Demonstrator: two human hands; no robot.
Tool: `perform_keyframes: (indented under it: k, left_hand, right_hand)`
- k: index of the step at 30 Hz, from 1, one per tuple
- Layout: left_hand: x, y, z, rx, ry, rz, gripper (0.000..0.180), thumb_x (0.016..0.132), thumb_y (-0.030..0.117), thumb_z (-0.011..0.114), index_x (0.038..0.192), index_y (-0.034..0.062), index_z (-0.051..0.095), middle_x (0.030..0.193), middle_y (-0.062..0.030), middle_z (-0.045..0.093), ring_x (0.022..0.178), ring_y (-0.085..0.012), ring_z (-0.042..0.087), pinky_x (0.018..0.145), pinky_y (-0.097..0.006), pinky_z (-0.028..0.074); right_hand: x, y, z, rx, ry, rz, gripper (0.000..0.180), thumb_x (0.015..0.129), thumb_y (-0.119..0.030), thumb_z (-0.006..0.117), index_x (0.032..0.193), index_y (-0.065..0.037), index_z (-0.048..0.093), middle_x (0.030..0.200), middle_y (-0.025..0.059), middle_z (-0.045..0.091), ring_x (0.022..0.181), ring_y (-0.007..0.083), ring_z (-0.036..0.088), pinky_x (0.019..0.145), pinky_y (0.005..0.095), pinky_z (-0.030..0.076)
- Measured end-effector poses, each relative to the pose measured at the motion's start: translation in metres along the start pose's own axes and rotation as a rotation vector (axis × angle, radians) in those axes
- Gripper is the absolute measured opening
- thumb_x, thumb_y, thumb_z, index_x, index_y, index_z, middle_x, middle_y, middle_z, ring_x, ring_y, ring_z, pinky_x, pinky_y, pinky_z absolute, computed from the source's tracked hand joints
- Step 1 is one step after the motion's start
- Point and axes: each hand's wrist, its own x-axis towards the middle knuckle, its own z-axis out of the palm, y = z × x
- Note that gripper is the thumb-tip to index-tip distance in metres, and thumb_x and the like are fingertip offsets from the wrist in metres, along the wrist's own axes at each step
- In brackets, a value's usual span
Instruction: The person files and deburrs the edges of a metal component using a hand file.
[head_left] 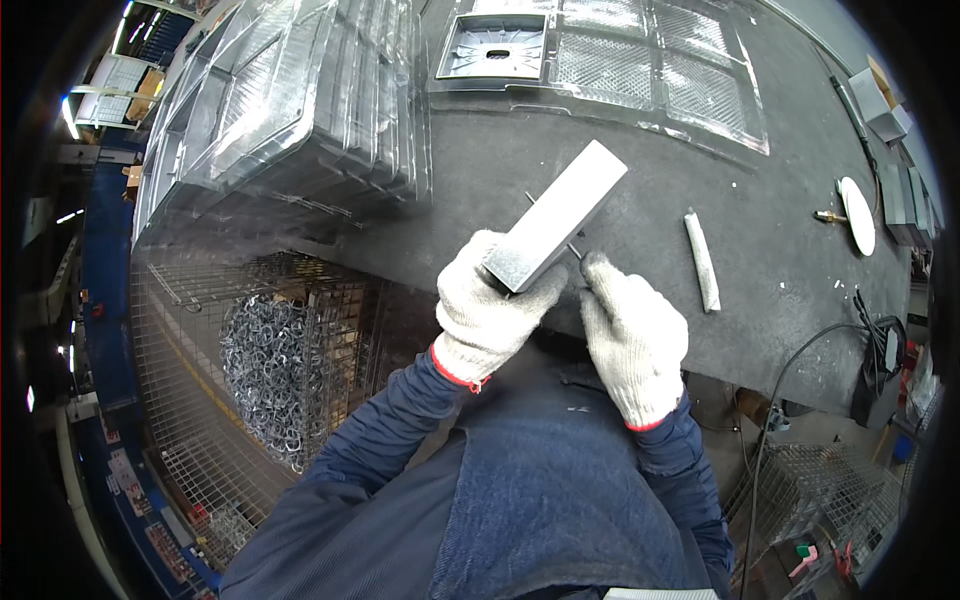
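Observation:
My left hand (pixel 490 305) grips the lower end of a silver rectangular metal block (pixel 565 205), which tilts up to the right above the dark worktop. A thin metal rod (pixel 574 251) sticks out of the block's right side, and a short thin tip shows on its left side. My right hand (pixel 635 335) is closed, with thumb and forefinger at the rod's outer end. Both hands wear white knit gloves with red cuffs. Right of them, a whitish tube-shaped piece (pixel 702 262) lies on the worktop (pixel 650 210).
Stacked clear plastic trays (pixel 350 110) stand at the left. Another clear tray (pixel 610 75) lies at the back, holding a square silver part (pixel 493 48). A wire basket of metal rings (pixel 270 365) is below left. At right are a white disc (pixel 857 216) and black cable (pixel 800 355).

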Motion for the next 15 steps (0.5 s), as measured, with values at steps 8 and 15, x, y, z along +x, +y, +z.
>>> perform_keyframes:
  k: [8,15]
  left_hand:
    - [0.001,0.001,0.001,0.004,-0.011,-0.004,0.039,0.08,0.009,0.097,0.11,0.0013,0.073,0.099,-0.0108,0.082,0.09,-0.0171,0.078,0.079,-0.034,0.062]
    - [0.002,-0.004,0.001,0.005,0.009,0.065,0.038,0.081,0.008,0.096,0.11,0.0017,0.073,0.101,-0.011,0.082,0.091,-0.0177,0.079,0.078,-0.034,0.062]
  right_hand:
    - [0.014,-0.003,-0.012,-0.074,-0.119,0.028,0.032,0.092,-0.016,0.081,0.123,-0.017,0.076,0.082,0.007,0.065,0.07,0.0279,0.07,0.066,0.04,0.056]
    - [0.013,-0.005,-0.01,-0.153,-0.051,-0.061,0.036,0.093,-0.016,0.08,0.128,-0.019,0.073,0.077,0.0041,0.055,0.06,0.0212,0.06,0.056,0.0353,0.049]
